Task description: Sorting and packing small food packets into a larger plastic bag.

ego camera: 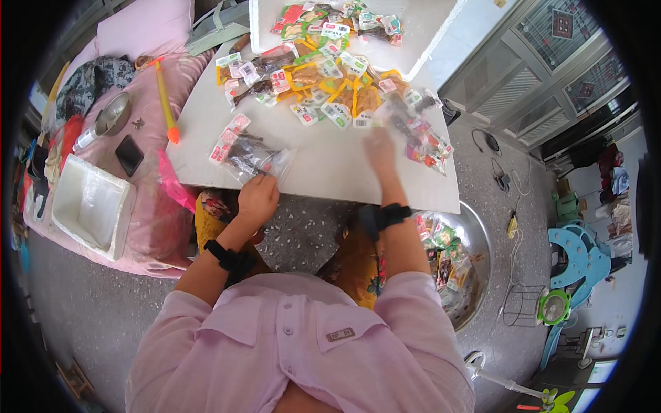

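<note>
My left hand [260, 199] grips the near edge of a clear plastic bag [279, 164] at the front of the table. Inside or under that film lie dark vacuum-packed snacks [247, 152] with red and white labels; the film hides which. Motion blurs my right hand [379, 147], which is over the table just short of a heap of small food packets [315, 77]. A smeared packet shape is beside its fingers, and whether they hold it is unclear. To its right lie some pink and white packets [429, 145].
A white foam box [426, 31] with more packets stands at the back of the pale table [320, 155]. Below the table's right corner is a metal basin [483, 258] of packets. At left, a pink-covered bed [155, 217] bears a foam tray [93, 201] and a phone [129, 155].
</note>
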`<action>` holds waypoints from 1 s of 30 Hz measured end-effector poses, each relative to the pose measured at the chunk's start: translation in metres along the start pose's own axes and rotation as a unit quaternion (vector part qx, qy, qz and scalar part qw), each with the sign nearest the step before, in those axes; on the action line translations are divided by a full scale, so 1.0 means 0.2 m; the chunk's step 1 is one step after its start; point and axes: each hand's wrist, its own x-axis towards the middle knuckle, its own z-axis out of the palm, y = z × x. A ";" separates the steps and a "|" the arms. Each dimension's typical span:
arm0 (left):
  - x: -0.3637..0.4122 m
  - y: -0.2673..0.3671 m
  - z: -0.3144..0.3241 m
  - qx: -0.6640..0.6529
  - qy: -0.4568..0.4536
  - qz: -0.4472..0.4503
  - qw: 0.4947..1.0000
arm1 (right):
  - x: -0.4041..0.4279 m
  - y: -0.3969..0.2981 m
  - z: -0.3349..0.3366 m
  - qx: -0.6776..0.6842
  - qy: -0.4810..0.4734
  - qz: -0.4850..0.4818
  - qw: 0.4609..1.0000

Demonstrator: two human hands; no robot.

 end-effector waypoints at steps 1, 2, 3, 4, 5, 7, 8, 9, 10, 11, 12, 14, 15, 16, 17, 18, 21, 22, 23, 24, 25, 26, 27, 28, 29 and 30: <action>0.00 0.00 0.00 0.001 -0.001 -0.001 1.000 | 0.05 0.05 -0.08 -0.033 0.054 -0.012 0.998; 0.00 0.00 0.00 0.000 0.000 0.000 1.000 | 0.10 0.17 -0.14 -0.131 0.040 -0.008 0.991; -0.01 -0.01 0.00 0.001 0.000 -0.008 1.000 | 0.14 0.19 -0.19 -0.188 0.025 0.033 0.981; -0.01 -0.01 0.00 0.000 0.000 -0.014 1.000 | 0.17 0.19 -0.23 -0.245 0.012 0.075 0.966; -0.02 -0.02 0.00 0.003 0.003 -0.017 1.000 | 0.18 0.21 -0.25 -0.243 0.011 0.071 0.967; -0.04 -0.04 -0.01 0.007 -0.040 -0.035 0.999 | 0.19 0.25 -0.26 -0.385 -0.031 0.050 0.921; -0.04 -0.04 -0.01 0.011 -0.039 -0.039 0.998 | 0.19 0.29 -0.24 -0.403 -0.020 0.048 0.914; -0.04 -0.04 0.00 0.004 -0.030 -0.034 0.999 | 0.21 0.30 -0.24 -0.399 -0.024 0.043 0.916; -0.05 -0.03 -0.01 -0.001 -0.021 -0.032 0.999 | 0.22 0.31 -0.24 -0.411 -0.060 0.040 0.909; -0.04 -0.02 -0.01 0.006 -0.020 -0.041 0.999 | 0.23 0.32 -0.25 -0.424 -0.095 0.037 0.900; -0.03 0.00 -0.01 0.000 -0.032 -0.048 0.998 | 0.21 0.36 -0.26 -0.431 -0.058 -0.038 0.900; -0.01 0.04 -0.02 -0.002 -0.042 -0.063 0.997 | 0.21 0.36 -0.28 -0.433 -0.055 -0.063 0.898; 0.00 0.06 -0.02 0.018 -0.046 -0.055 0.997 | 0.21 0.33 -0.29 -0.441 -0.045 -0.080 0.893; 0.01 0.07 -0.03 0.037 -0.048 -0.047 0.997 | 0.21 0.29 -0.30 -0.443 -0.046 -0.101 0.890; 0.01 0.07 -0.02 0.040 -0.048 -0.053 0.997 | 0.22 0.26 -0.31 -0.440 -0.049 -0.106 0.890; 0.01 0.07 -0.02 0.046 -0.031 -0.033 0.998 | 0.22 0.23 -0.33 -0.440 -0.078 -0.099 0.889; 0.02 0.05 0.00 0.053 -0.024 -0.014 0.998 | 0.18 0.20 -0.39 -0.411 -0.118 -0.103 0.898; 0.02 0.03 0.00 0.056 -0.031 -0.015 0.998 | 0.16 0.16 -0.41 -0.328 -0.081 -0.103 0.936; 0.03 0.03 -0.01 0.057 -0.031 -0.018 0.998 | 0.13 0.12 -0.43 -0.241 -0.043 -0.101 0.964; 0.03 0.03 -0.01 0.049 -0.032 -0.024 0.998 | 0.09 0.08 -0.45 -0.240 -0.045 -0.102 0.964; 0.03 0.03 -0.02 0.041 -0.034 -0.029 0.998 | 0.04 0.02 -0.46 -0.021 -0.107 -0.002 0.994; 0.03 0.02 -0.03 0.041 -0.034 -0.030 0.998 | -0.01 -0.04 -0.47 0.199 -0.163 0.099 0.961; 0.03 0.03 -0.04 0.026 -0.019 -0.021 0.999 | -0.08 -0.14 -0.49 0.277 -0.213 0.162 0.923; 0.03 0.03 -0.04 0.013 -0.004 -0.010 1.000 | -0.13 -0.18 -0.49 0.282 -0.272 0.165 0.905; 0.04 0.03 -0.05 0.014 -0.005 -0.011 1.000 | -0.20 -0.26 -0.47 0.353 -0.279 0.217 0.866; 0.05 0.04 -0.06 0.009 -0.004 -0.025 1.000 | -0.25 -0.23 -0.44 0.357 -0.341 0.217 0.842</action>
